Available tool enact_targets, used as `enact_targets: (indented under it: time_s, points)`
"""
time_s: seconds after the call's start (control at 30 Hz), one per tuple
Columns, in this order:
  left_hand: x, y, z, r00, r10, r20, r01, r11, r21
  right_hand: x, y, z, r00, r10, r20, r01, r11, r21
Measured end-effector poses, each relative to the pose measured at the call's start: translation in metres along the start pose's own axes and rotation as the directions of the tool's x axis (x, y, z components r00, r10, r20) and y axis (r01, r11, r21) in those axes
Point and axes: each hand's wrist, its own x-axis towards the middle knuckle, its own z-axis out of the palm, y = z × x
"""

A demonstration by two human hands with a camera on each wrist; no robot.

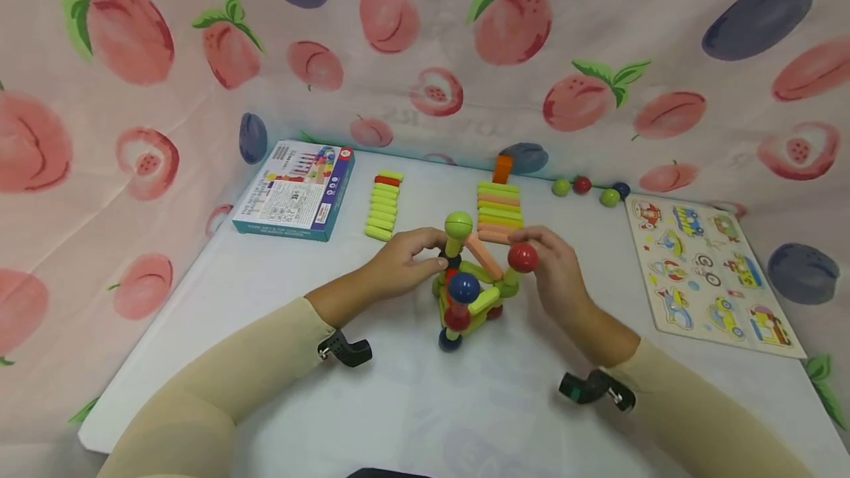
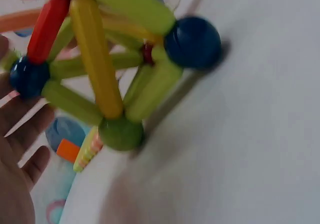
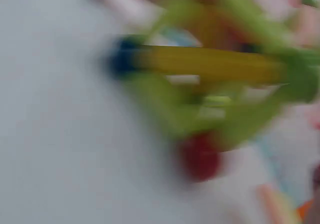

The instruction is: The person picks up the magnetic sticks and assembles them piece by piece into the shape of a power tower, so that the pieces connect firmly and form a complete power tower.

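Standing on the white table, a ball-and-stick toy structure (image 1: pixel 474 308) has green, yellow, red and orange sticks joined by coloured balls. My left hand (image 1: pixel 406 264) holds it at a dark blue ball (image 2: pixel 30 76) on its left side, thumb and index finger reaching to it. On the other side my right hand (image 1: pixel 558 275) grips a red ball (image 1: pixel 523 257) on the structure's upper right corner; its thumb is mostly hidden. A green ball (image 1: pixel 458 225) tops one stick, and another blue ball (image 1: pixel 463 287) faces me. The right wrist view is blurred.
Behind the structure lie two rows of sticks, one at left (image 1: pixel 383 205) and one at centre (image 1: pixel 499 212), beside an orange block (image 1: pixel 502 168). Several loose balls (image 1: pixel 581 184) sit at the back. A toy box (image 1: pixel 295 190) lies left, a picture puzzle board (image 1: pixel 713 271) right.
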Motion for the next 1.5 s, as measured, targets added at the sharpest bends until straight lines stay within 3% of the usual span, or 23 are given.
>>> enact_targets:
  time_s: [0.1,0.17,0.3,0.4,0.5,0.6,0.7,0.77,0.8,0.83,0.87,0.93,1.0,1.03,1.07,1.13,1.2,1.23,1.27,1.3,1.37,1.43,1.5]
  points:
    - [-0.004,-0.006,-0.007,0.998,0.019,0.060,-0.022,0.999,0.043,-0.036,0.023,0.008,0.985,-0.171,-0.010,0.170,0.984,-0.059]
    - [-0.005,-0.008,-0.011,0.997,0.033,0.074,-0.037,0.997,0.064,-0.047,0.027,0.010,0.985,-0.174,0.018,0.175,0.978,-0.115]
    - [-0.011,-0.008,-0.017,0.998,0.012,0.064,-0.018,0.995,0.098,-0.036,0.021,0.004,0.999,0.031,0.029,-0.026,0.987,-0.160]
    - [-0.019,-0.005,-0.016,0.998,0.054,0.031,-0.059,0.983,0.174,-0.012,0.024,-0.005,0.980,0.159,0.122,-0.150,0.985,-0.080]
    - [-0.026,0.001,-0.007,0.983,0.181,-0.009,-0.172,0.947,0.273,0.013,0.031,-0.012,0.940,0.230,0.250,-0.234,0.972,-0.013]
    - [-0.029,0.010,0.007,0.941,0.334,-0.050,-0.296,0.888,0.352,0.036,0.037,-0.013,0.889,0.202,0.410,-0.236,0.971,0.032]
    - [-0.029,0.020,0.022,0.895,0.438,-0.088,-0.368,0.835,0.410,0.055,0.041,-0.012,0.811,0.095,0.577,-0.192,0.975,0.109]
    - [-0.029,0.024,0.029,0.879,0.465,-0.106,-0.377,0.814,0.442,0.062,0.041,-0.011,0.746,0.038,0.665,-0.197,0.966,0.166]
    - [-0.029,0.025,0.032,0.874,0.471,-0.115,-0.378,0.811,0.447,0.064,0.041,-0.011,0.727,0.036,0.686,-0.212,0.962,0.175]
    - [-0.029,0.025,0.033,0.874,0.471,-0.118,-0.377,0.811,0.447,0.065,0.040,-0.011,0.726,0.043,0.687,-0.221,0.960,0.174]
    - [-0.029,0.024,0.033,0.877,0.464,-0.124,-0.371,0.819,0.438,0.065,0.037,-0.012,0.748,0.057,0.661,-0.220,0.961,0.166]
    - [-0.031,0.020,0.029,0.891,0.431,-0.142,-0.352,0.854,0.383,0.062,0.033,-0.015,0.847,0.110,0.520,-0.179,0.980,0.084]
    - [-0.029,0.015,0.021,0.923,0.346,-0.167,-0.294,0.916,0.272,0.059,0.028,-0.020,0.942,0.114,0.316,-0.076,0.989,-0.130]
    - [-0.026,0.013,0.016,0.942,0.283,-0.179,-0.246,0.948,0.202,0.058,0.027,-0.024,0.970,0.096,0.222,-0.027,0.956,-0.291]
    - [-0.023,0.010,0.011,0.958,0.216,-0.190,-0.192,0.972,0.134,0.057,0.026,-0.027,0.986,0.070,0.152,0.009,0.885,-0.466]
    - [-0.011,0.011,0.003,0.982,0.076,-0.172,-0.078,0.997,-0.005,0.055,0.027,-0.034,0.992,0.017,0.128,0.089,0.624,-0.776]
    - [0.003,0.014,-0.004,0.993,-0.028,-0.117,0.015,0.993,-0.113,0.055,0.032,-0.039,0.982,0.004,0.191,0.177,0.350,-0.920]
    - [0.010,0.015,-0.006,0.996,-0.057,-0.075,0.045,0.988,-0.149,0.056,0.036,-0.041,0.973,0.010,0.230,0.220,0.252,-0.942]
    - [0.016,0.016,-0.007,0.997,-0.067,-0.029,0.061,0.983,-0.171,0.056,0.038,-0.042,0.966,0.019,0.259,0.251,0.186,-0.950]
    - [0.022,0.017,-0.008,0.998,-0.066,0.021,0.069,0.979,-0.192,0.056,0.041,-0.043,0.961,0.024,0.277,0.271,0.145,-0.952]
    - [0.030,0.019,-0.006,0.993,-0.054,0.104,0.074,0.976,-0.204,0.056,0.046,-0.042,0.960,0.026,0.280,0.274,0.131,-0.953]
    - [0.035,0.018,-0.004,0.986,-0.030,0.161,0.062,0.979,-0.193,0.057,0.045,-0.041,0.964,0.037,0.263,0.255,0.151,-0.955]
    - [0.038,0.019,-0.002,0.982,-0.014,0.187,0.047,0.983,-0.178,0.058,0.039,-0.038,0.968,0.095,0.232,0.210,0.198,-0.957]
